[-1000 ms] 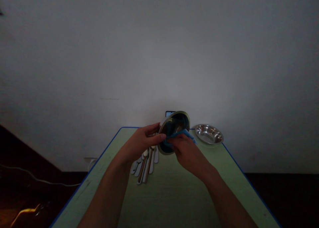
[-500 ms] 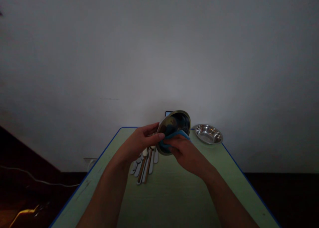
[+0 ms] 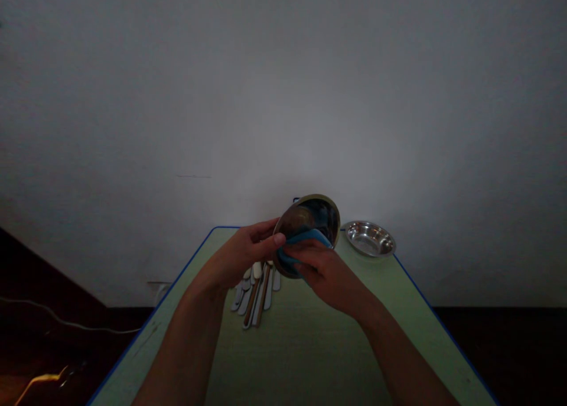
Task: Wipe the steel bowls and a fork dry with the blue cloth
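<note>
Tilted bowl (image 3: 315,212) blocks my line of sight

On my remote feed, fingertips of the left hand (image 3: 241,252) are tucked behind the bowl! Upper ends of the cutlery (image 3: 250,307)? Hidden behind hand and bowl. A dark-framed object (image 3: 296,200) gives me one corner only. The right hand (image 3: 330,270) masks part of the blue cloth (image 3: 310,235). Forearms (image 3: 190,329) and table (image 3: 301,359) spill past the bottom edge; a yellow shape (image 3: 42,378) is too murky to name.

Left hand (image 3: 241,252) and right hand (image 3: 328,273) are both totally bare, forearms (image 3: 183,344) too, kinda wide up top and tapering to slimmer wrists (image 3: 367,308).
</note>
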`<control>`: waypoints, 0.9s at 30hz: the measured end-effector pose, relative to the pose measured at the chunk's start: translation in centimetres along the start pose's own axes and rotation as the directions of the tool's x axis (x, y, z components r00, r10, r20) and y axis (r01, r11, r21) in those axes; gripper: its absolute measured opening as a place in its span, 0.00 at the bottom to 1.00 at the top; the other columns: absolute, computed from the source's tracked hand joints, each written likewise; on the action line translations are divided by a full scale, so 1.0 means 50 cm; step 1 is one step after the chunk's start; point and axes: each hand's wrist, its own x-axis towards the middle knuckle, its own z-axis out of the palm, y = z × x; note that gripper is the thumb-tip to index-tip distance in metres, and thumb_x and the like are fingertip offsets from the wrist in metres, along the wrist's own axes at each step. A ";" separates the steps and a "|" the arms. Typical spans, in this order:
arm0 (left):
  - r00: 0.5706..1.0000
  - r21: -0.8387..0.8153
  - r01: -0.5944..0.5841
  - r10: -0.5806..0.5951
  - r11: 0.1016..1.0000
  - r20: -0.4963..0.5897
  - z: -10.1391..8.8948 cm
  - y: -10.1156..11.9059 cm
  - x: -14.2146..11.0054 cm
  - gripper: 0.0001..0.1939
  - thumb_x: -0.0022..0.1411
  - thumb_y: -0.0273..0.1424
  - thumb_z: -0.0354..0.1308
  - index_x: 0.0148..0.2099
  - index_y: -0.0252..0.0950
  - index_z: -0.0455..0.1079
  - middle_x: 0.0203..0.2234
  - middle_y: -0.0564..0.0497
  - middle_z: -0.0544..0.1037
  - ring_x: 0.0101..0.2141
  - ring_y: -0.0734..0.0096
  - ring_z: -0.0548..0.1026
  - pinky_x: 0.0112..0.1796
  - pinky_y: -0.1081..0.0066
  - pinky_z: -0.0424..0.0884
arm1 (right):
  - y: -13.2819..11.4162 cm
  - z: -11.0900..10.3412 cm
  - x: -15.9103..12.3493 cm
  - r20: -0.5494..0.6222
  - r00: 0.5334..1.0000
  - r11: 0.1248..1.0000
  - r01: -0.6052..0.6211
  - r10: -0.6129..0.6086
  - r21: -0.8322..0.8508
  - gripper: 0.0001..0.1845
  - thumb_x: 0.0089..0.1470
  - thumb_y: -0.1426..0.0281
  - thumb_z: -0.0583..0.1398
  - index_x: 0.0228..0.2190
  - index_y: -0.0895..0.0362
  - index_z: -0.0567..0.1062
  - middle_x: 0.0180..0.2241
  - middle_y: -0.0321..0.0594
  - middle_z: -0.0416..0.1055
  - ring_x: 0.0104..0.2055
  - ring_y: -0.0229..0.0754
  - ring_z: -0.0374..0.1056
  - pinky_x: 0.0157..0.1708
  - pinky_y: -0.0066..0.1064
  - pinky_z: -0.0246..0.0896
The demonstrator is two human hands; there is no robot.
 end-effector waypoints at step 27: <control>0.997 -0.043 -0.037 0.040 0.998 0.066 -0.010 -0.014 0.002 0.21 0.56 0.39 0.61 0.48 0.31 0.72 0.39 0.42 0.79 0.35 0.65 0.75 0.35 0.68 0.72 | -0.010 0.005 0.001 -0.053 0.988 0.988 0.140 -0.144 -0.069 0.26 0.61 0.76 0.48 0.60 0.56 0.57 0.60 0.40 0.59 0.63 0.37 0.48 0.63 0.42 0.46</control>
